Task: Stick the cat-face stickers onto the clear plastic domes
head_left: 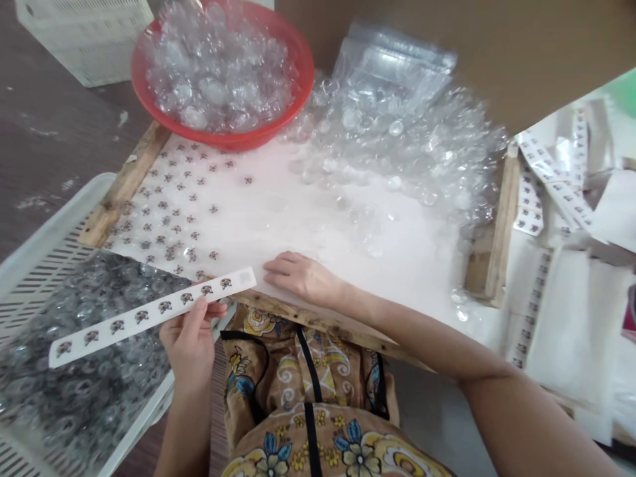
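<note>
My left hand point(191, 334) pinches a long white strip of stickers point(153, 307) by its lower edge. The strip carries a row of small dark animal-face prints, and a blank spot shows near its right end. Just past that end, my right hand point(303, 278) rests on the white work surface point(278, 218) with fingers stretched to the left; I make out nothing in them. Clear round plastic pieces bearing the same print point(171, 218) are spread over the left part of the surface. Plain clear plastic pieces point(397, 152) lie heaped at the back right.
A red basin point(233, 140) full of clear pieces stands at the back left. Below left, a white crate point(106, 182) holds many more pieces. Wooden rails point(124, 182) edge the board. Further sticker strips point(556, 179) lie at the right, beside a cardboard wall point(477, 46).
</note>
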A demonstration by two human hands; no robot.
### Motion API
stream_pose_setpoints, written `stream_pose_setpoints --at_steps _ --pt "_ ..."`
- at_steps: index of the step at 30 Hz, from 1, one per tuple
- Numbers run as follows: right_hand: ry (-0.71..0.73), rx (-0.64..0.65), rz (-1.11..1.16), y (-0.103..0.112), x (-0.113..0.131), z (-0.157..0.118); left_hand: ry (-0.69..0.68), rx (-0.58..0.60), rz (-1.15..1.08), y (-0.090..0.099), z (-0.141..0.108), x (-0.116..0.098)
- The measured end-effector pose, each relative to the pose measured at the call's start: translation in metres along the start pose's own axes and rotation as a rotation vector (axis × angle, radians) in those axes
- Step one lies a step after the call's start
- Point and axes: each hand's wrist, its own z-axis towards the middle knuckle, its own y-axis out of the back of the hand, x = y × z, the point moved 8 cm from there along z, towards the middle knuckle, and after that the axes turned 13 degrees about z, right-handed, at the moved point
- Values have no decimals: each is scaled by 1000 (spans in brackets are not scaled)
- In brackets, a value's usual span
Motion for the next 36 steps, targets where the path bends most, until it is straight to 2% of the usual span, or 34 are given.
stream_pose_setpoints --at_steps 5,11,14,20,25,29,33,36 --pt "-76 -134 18 15 -16 -9 0 20 -18 -9 -3 1" --pt "-149 -249 -54 28 -17 -36 2 43 -22 -11 -5 5" --pt "-134 -242 -104 25 -16 -32 16 49 -17 -12 -7 6" --pt "-158 -130 -144 8 -22 -5 7 35 -8 -9 -11 1" --pt "-186 -163 -78 14 -23 -3 22 29 -1 -6 -9 5" --pt "-256 -268 -75 41 -27 -29 16 16 -20 -7 -7 5" --pt "-412 -390 -153 76 -40 -75 31 21 -34 -11 -5 5" --pt "-530 -405 -210 88 -49 -106 38 29 -36 -15 -5 5"
